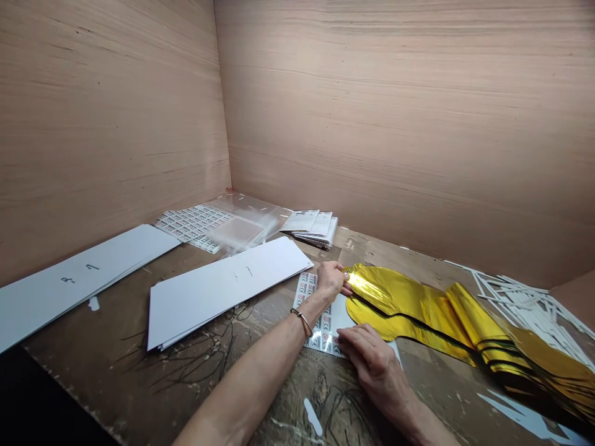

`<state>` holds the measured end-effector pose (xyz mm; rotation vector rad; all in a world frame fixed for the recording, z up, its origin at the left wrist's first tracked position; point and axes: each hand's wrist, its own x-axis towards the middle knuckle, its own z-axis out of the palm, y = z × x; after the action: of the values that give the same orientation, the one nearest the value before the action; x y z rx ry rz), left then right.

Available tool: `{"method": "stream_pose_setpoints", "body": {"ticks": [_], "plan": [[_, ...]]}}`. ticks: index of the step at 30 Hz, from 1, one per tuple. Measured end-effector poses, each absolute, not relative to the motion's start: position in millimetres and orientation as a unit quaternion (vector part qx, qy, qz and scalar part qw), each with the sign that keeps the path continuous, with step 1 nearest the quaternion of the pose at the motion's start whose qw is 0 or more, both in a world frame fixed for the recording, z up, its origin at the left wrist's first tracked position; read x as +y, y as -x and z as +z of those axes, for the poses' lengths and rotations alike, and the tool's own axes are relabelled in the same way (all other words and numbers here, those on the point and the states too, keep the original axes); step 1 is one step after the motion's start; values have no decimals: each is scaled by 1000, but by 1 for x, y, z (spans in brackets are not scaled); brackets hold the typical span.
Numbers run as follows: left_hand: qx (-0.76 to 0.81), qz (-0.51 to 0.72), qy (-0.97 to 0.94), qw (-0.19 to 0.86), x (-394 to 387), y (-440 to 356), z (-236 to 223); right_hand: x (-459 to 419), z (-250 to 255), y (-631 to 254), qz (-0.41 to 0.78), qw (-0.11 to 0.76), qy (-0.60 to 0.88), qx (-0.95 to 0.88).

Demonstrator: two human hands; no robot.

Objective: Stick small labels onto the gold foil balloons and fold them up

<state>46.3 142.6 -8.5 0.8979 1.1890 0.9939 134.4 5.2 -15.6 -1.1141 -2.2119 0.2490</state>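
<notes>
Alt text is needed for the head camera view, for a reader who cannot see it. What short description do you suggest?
Two bare hands work at a worn wooden table: the left hand pinches the end of a flat gold foil balloon. The right hand rests on a printed sticker sheet, and a stack of white card lies nearby.

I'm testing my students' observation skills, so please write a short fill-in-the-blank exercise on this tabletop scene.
The bracelet is on the ____ wrist. The left hand pinches the end of a ____ foil balloon, while the right hand lies beside a printed label sheet. Left of the hands lie ____ stacks of white board.

Missing words: left; gold; two.
</notes>
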Motion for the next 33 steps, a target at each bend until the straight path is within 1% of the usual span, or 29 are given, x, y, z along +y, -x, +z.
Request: {"method": "stream_pose_setpoints", "body": {"ticks": [7, 14, 16, 18, 21, 24, 29, 33], "plan": [[521, 437, -384, 624, 145, -47, -11, 11, -22, -126, 86, 313, 485, -812], [523, 442, -376, 624, 146, -48, -12, 15, -32, -118, 43, 240, 505, -828], [523, 443, -376, 624, 146, -48, -13, 12, -31, -118, 67, 236, 503, -829], [521, 443, -375, 626, 146, -47, -14, 7, -25, -120, 119, 237, 505, -821], [513, 447, -374, 630, 148, -47, -15, -1, -7, -126, 218, 237, 527, -787], [514, 453, -365, 631, 148, -47, -16, 2, 16, -136, 278, 249, 544, -751], [487, 466, -353, 649, 148, -45, -15, 44, 46, -157, 310, 282, 541, -729], [482, 453, -329, 673, 149, -44, -13, 94, 46, -172, 308, 295, 544, -723]]}}
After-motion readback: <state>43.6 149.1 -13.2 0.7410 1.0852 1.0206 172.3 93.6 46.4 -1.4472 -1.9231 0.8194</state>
